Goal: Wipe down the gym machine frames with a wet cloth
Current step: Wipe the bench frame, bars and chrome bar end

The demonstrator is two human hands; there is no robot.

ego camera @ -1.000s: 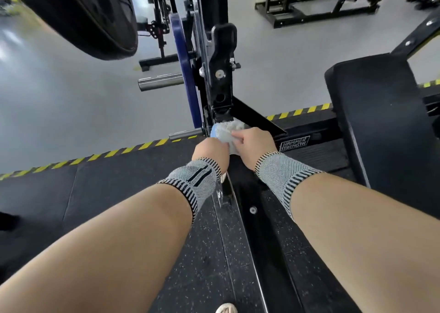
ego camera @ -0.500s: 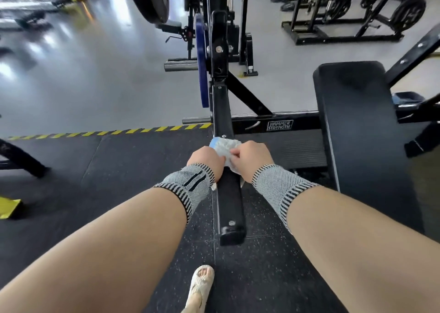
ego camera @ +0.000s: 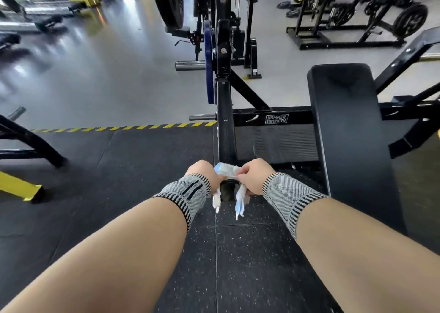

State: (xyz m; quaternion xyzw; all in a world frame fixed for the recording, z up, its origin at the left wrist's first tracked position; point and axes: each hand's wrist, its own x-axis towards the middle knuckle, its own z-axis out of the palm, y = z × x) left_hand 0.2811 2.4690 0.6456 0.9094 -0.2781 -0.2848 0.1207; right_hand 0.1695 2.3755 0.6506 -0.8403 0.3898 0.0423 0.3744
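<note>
A black frame bar (ego camera: 224,131) of the gym machine runs along the floor from the upright toward me. A white and light-blue cloth (ego camera: 228,170) is draped over the bar's near end, its tails hanging down either side. My left hand (ego camera: 202,172) grips the cloth on the bar's left side. My right hand (ego camera: 255,175) grips it on the right side, with the thumb pinching the cloth's top. Both wrists wear grey knit sleeves. The bar's round end cap (ego camera: 228,190) shows between my hands.
A black padded bench (ego camera: 347,131) stands close on the right. A cross beam (ego camera: 273,118) with a white logo joins the bar. A blue weight plate (ego camera: 209,62) hangs on the upright. Yellow-black tape (ego camera: 123,128) edges the rubber mat. Another frame's foot (ego camera: 28,143) sits at left.
Both hands have slid the cloth along the bar toward me, from near the upright to the bar's near end. The cloth's tails now hang down beside the end cap.
</note>
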